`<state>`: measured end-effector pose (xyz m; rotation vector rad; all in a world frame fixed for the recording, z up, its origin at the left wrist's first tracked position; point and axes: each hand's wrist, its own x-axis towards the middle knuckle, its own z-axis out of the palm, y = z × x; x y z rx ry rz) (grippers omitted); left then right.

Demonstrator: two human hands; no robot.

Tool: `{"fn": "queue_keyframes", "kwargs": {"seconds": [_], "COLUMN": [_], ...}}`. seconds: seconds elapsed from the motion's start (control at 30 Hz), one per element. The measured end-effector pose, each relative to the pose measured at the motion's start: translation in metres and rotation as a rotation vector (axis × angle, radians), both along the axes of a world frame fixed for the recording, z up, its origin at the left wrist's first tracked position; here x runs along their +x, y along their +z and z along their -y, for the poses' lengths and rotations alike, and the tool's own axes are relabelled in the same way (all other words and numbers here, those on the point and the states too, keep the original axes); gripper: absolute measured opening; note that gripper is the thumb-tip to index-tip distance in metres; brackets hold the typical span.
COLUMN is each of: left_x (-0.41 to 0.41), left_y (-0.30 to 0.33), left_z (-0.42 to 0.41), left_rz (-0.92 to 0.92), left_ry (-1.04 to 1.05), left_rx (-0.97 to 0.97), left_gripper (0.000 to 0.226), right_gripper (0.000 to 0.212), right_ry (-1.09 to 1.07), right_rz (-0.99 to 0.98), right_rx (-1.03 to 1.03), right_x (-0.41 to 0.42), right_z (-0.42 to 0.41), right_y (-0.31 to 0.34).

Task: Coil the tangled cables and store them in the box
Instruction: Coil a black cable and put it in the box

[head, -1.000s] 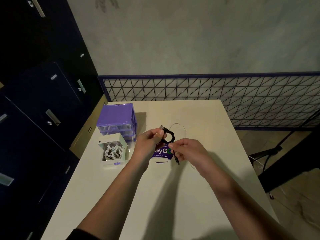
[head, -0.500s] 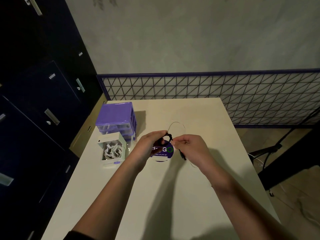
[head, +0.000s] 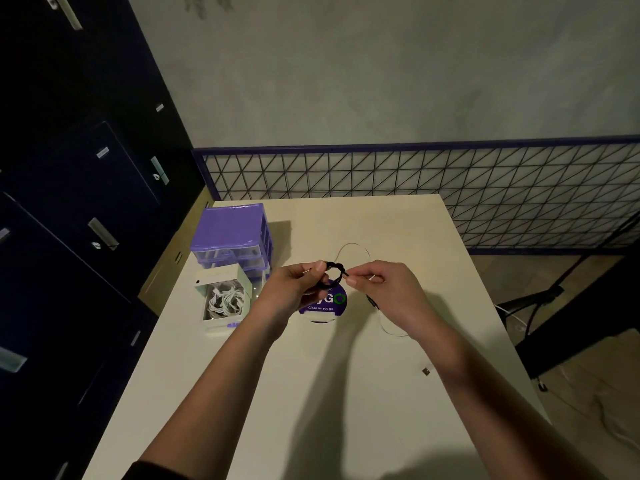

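A short black cable [head: 333,271] is wound into a small coil, held above the cream table [head: 332,393]. My left hand [head: 294,289] grips the coil's left side. My right hand [head: 384,289] pinches the cable's end at the coil's right side. A thin white cable [head: 353,244] loops on the table behind my hands and trails out under my right wrist. The open white box [head: 225,303] at the left holds several coiled white cables.
A purple drawer organiser [head: 232,233] stands behind the white box. A round purple sticker [head: 325,306] lies under my hands. A small dark piece [head: 426,371] lies at the table's right. Dark lockers [head: 79,202] stand on the left, a wire-mesh fence [head: 415,174] behind.
My hands have drawn closer together and the black cable's loose end has been wrapped in, so the coil is tighter. The view has shifted slightly.
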<state>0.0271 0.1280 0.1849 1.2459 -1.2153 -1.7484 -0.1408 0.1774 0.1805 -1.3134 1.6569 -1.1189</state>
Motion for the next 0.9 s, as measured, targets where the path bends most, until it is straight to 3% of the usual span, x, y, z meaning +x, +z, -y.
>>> {"fn": "queue_keyframes", "kwargs": {"seconds": [0.4,0.53,0.67,0.77,0.9], "left_x": [-0.004,-0.001,0.000,-0.001,-0.005], "left_y": [0.000,0.003,0.007,0.010,0.011], "left_z": [-0.002,-0.004,-0.004,-0.004,-0.006], "left_rz": [-0.053,-0.101,-0.160,-0.191,-0.234], "left_ry": [0.088,0.055,0.045,0.043,0.047], "left_rx": [-0.019,0.024,0.072,0.095,0.110], "left_gripper": [0.014,0.022,0.027,0.023,0.021], "right_gripper": [0.010,0.011,0.017,0.026,0.021], "right_ry": [-0.020,-0.102,-0.125,-0.117,-0.086], "right_rz": [-0.341,-0.237,0.121,0.205,0.319], "right_rx": [0.030,-0.013,-0.035,-0.089,-0.081], "right_x": [-0.002,0.000,-0.002,-0.003,-0.003], "right_z": [0.008,0.008,0.008,0.010,0.012], "right_y": [-0.002,-0.003,0.004,0.008,0.013]}}
